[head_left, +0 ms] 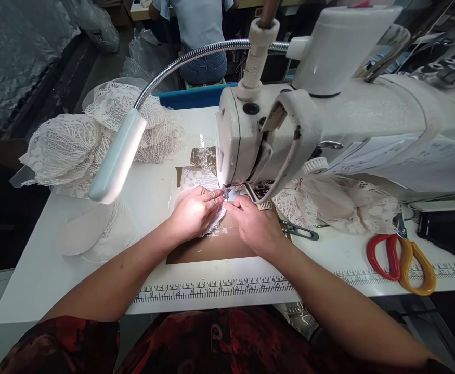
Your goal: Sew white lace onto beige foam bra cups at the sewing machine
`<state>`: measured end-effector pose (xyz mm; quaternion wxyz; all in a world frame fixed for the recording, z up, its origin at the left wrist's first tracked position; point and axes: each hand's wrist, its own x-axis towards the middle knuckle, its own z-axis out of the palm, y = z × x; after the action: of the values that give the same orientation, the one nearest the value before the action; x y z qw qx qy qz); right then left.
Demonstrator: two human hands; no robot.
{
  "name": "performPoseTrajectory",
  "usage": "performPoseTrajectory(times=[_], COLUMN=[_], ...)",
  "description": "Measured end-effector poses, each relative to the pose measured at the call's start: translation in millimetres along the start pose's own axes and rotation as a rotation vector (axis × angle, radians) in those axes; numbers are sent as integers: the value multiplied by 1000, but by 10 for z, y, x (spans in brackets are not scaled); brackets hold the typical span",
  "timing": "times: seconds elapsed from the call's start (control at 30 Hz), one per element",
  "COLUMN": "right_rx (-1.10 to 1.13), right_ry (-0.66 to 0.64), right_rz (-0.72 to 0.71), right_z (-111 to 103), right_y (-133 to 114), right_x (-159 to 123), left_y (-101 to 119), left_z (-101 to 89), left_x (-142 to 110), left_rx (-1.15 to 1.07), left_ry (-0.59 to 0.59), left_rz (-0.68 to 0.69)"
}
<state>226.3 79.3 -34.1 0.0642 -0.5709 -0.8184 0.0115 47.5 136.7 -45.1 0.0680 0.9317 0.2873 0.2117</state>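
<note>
A white lace piece (200,179) lies under the needle end of a white sewing machine (235,140). My left hand (196,212) presses on it from the left, fingers together and tips close to the presser foot (227,193). On the other side my right hand (252,223) is closed, thumb and forefinger pinching the lace edge just in front of the foot. Both hands hide part of the lace piece. Beneath them, a brown taped sheet (196,252) covers the tabletop. Thread snips (301,230) lie just right of my right hand.
Stacked lace cups (67,145) stand at the left behind a bendable lamp (120,156). A beige pad (85,231) lies nearer. Finished-looking lace (340,202) lies right, beside red-and-yellow-handled scissors (401,259). A printed ruler (211,290) edges the table (28,280). A person (199,31) sits beyond.
</note>
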Motion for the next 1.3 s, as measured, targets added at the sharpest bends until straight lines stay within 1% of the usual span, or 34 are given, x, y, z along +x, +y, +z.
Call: performPoseTrajectory(times=[0.1, 0.23, 0.43, 0.57, 0.67, 0.73, 0.8, 0.83, 0.93, 0.97, 1.0, 1.03, 1.07, 1.13, 1.17, 1.2, 1.23, 1.3], right_rx=[5, 39, 85, 91, 93, 136, 222, 270, 377, 393, 401, 400, 393, 368, 356, 344, 335, 324], right_ry=[26, 43, 52, 81, 124, 180, 228, 242, 246, 237, 225, 214, 207, 192, 183, 172, 159, 135], right_rz=[-3, 0, -6, -34, -64, -94, -125, -141, -197, -222, -246, -268, -285, -305, -310, -312, -314, -314], right_z=[25, 44, 33, 72, 110, 126, 131, 130, 126, 125, 125, 126, 127, 128, 128, 128, 127, 123], right_y=[5, 11, 23, 44, 70, 94, 119, 131, 153, 155, 155, 152, 148, 141, 140, 141, 145, 158], right_x=[-2, -11, -29, -37, -50, -66, -88, -101, -140, -150, -157, -162, -165, -169, -170, -169, -168, -165], left_y=[-15, -20, 21, 31, 12, 9, 36, 65, 196, 239, 273, 293, 299, 267, 238, 206, 176, 140], left_z=[25, 39, 30, 28, -7, -70, -161, -213, -363, -405, -441, -467, -484, -489, -480, -466, -450, -424], left_x=[9, 22, -18, -44, -53, -79, -138, -180, -323, -363, -392, -407, -407, -361, -318, -265, -208, -93], left_rx=[-3, 26, 136, 153, 153, 127, 57, 4, -217, -297, -364, -410, -433, -411, -378, -342, -307, -245], left_ry=[4, -33, -37, -79, -104, -133, -180, -212, -310, -317, -296, -249, -179, -32, 4, -1, -46, -205], left_rz=[-28, -101, -176, -247, -300, -322, -302, -266, -88, -41, -19, -21, -47, -147, -202, -246, -276, -298])
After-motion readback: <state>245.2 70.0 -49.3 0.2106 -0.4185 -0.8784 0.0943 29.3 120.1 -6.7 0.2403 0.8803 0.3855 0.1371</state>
